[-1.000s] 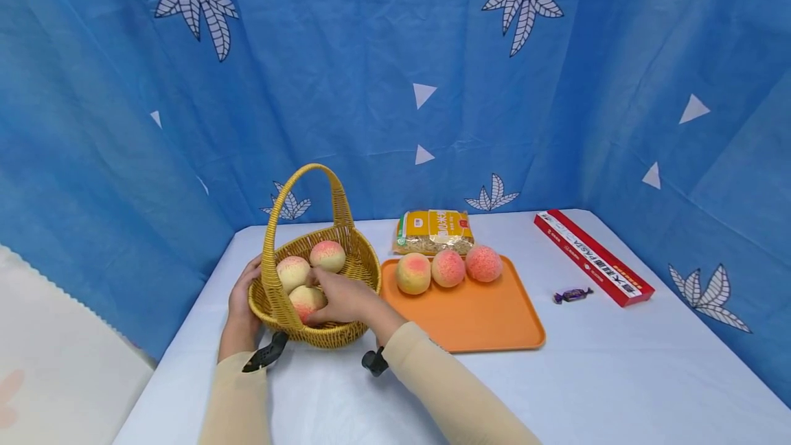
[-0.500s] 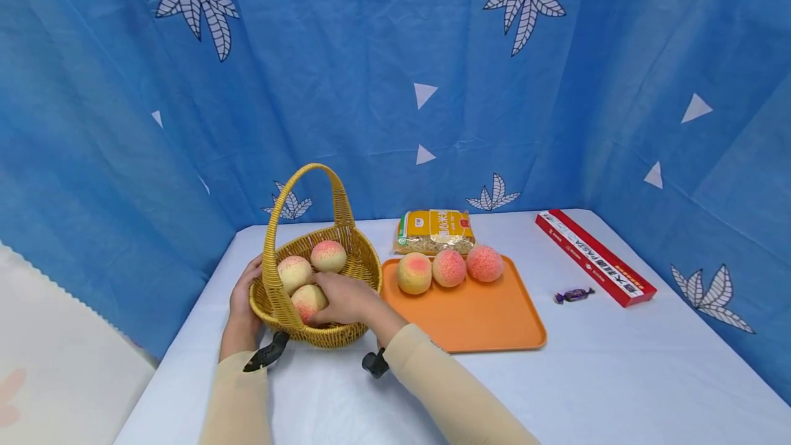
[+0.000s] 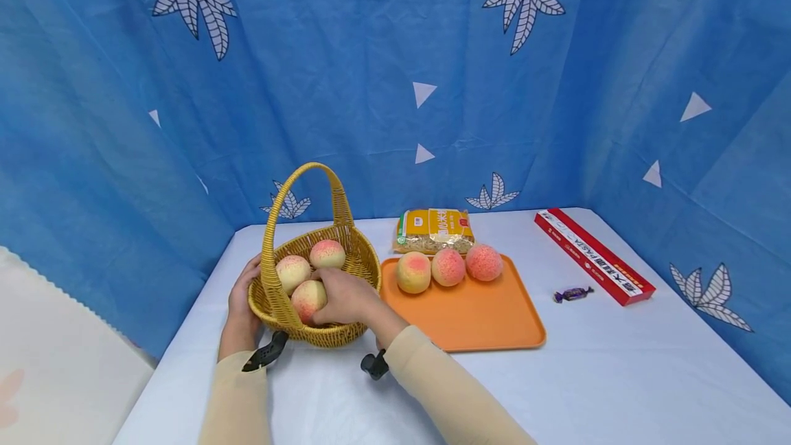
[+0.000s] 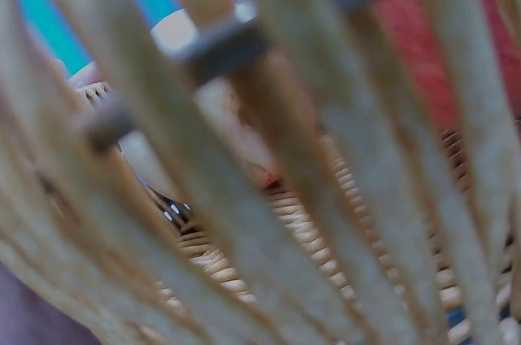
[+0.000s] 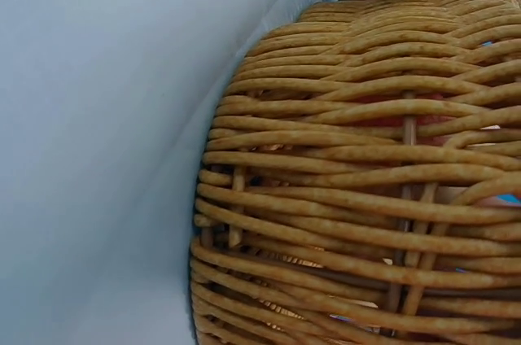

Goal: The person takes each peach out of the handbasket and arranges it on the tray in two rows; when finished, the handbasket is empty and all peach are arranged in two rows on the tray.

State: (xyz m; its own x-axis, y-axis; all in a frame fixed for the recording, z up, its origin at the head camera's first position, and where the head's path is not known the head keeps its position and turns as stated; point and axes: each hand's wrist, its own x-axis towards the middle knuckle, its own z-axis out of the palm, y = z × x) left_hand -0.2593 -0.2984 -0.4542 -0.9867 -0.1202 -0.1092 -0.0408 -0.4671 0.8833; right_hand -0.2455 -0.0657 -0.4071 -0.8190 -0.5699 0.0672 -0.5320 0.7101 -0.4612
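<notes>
Head view: nearest me on the white-covered bench (image 3: 334,397), my left grip (image 3: 242,295) lay against the outer left wall of the wicker basket (image 3: 330,338); I could not tell how far its fingers curled. Inside, toward the near end, my right grip (image 3: 346,297) held the front peach (image 3: 307,299), fingers at its far side, thumb at its near side. I judged it light and perhaps slightly soft, its speckled skin unlikely to slip; round its widest part, thumb facing fingers, seemed the best hold, squeezed gently lest it dent. The basket looked stiff but light enough to skid, so its wall seemed the place to steady. Beyond lay the left peach (image 3: 292,272), then the back peach (image 3: 327,255). Right of the basket, the orange tray (image 3: 476,325) bore three more peaches (image 3: 448,268) along its far side, a yellow bag (image 3: 434,229) behind them.
</notes>
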